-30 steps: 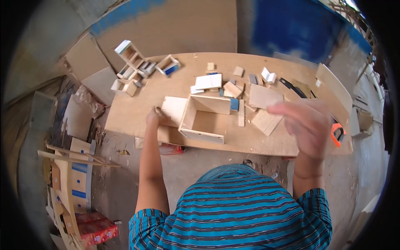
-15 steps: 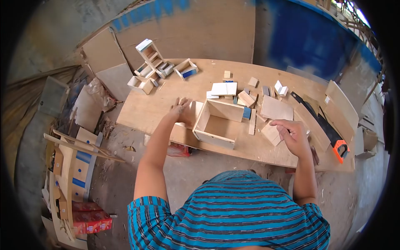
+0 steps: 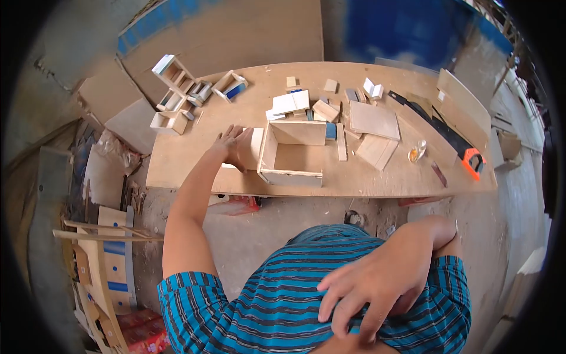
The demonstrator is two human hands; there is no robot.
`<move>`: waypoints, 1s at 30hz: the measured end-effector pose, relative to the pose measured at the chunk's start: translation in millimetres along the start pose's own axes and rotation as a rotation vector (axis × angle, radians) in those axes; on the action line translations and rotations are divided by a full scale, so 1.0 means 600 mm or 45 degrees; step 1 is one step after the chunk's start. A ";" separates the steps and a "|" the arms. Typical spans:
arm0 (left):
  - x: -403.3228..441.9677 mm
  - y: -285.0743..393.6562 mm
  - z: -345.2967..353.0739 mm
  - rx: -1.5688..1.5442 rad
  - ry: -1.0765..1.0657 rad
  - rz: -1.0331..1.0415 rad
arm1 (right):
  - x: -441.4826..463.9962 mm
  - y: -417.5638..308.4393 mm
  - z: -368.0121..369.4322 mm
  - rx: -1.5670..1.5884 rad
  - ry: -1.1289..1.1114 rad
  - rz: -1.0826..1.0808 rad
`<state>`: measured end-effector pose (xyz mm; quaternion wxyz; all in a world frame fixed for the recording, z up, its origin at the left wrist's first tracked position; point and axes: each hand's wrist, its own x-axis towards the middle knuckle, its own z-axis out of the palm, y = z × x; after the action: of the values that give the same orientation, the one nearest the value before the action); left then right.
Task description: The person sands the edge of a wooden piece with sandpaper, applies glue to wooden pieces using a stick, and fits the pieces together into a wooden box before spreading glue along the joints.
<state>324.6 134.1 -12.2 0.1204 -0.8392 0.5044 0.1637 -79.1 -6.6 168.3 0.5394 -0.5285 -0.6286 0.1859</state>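
My left hand [image 3: 234, 146] lies on the table with its fingers spread, touching a pale wooden panel [image 3: 254, 144]. Just to the right of that panel stands an open wooden box frame [image 3: 292, 176], its hollow side facing up. My right hand [image 3: 374, 280] is in front of my chest, close to the striped shirt [image 3: 283, 295]. Its fingers are apart and slightly curled, and I see nothing in them. Beyond the box lie a white block [image 3: 290, 102] and several small wood offcuts. Square wooden panels [image 3: 374, 120] overlap to its right.
A handsaw with an orange handle [image 3: 473, 163] rests on the table's right side. Small wooden box assemblies [image 3: 171, 121] stand at the far left. Near the front right edge lies a small clear container [image 3: 417, 151]. Wooden slats [image 3: 106, 235] stick out at lower left.
My right hand has pulled back from above the table's right side to my chest, its fingers spreading. My left hand stays by the panel. The view has shifted.
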 end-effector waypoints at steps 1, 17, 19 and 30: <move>0.004 -0.008 0.003 -0.016 0.025 0.020 | 0.005 -0.003 -0.005 -0.071 -0.009 0.063; -0.205 -0.105 0.098 -0.941 0.915 0.015 | 0.179 0.030 0.093 0.312 1.993 -0.599; -0.243 -0.122 0.124 -0.974 1.074 0.303 | 0.222 0.049 0.094 0.324 2.043 -0.899; -0.376 0.120 0.083 -1.744 1.047 0.227 | 0.155 0.048 0.070 -0.066 1.238 -0.736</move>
<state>154.3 301.4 28.7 -0.6302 -0.6762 0.3610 0.1236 -89.5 98.9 175.5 0.7827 -0.3729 -0.4314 -0.2494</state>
